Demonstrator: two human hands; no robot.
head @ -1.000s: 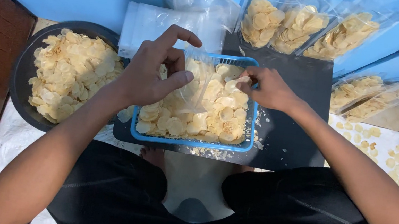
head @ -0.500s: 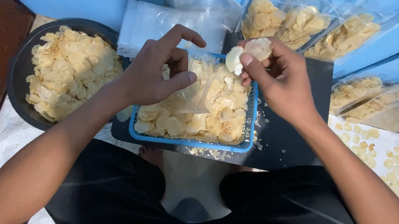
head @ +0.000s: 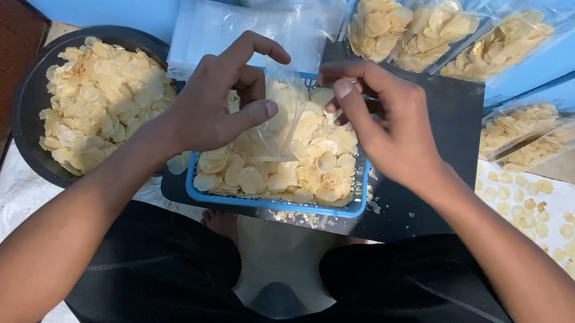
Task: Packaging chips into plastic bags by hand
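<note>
Right hand [head: 390,127] has dropped to the clear bag [head: 280,119], both grips pinching it.

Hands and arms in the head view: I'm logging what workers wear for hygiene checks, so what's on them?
Nothing covers them. The left hand and right hand are bare: no gloves, rings, watch or bands in view. Both forearms are bare too, with no sleeves showing. The person wears black shorts.

A small clear plastic bag [head: 281,112] hangs open at the centre, over the blue basket. At twelve o'clock lies a stack of empty clear bags [head: 246,28]; from one to three o'clock lean filled clear chip packets [head: 437,29], with more [head: 539,133] below them.
</note>
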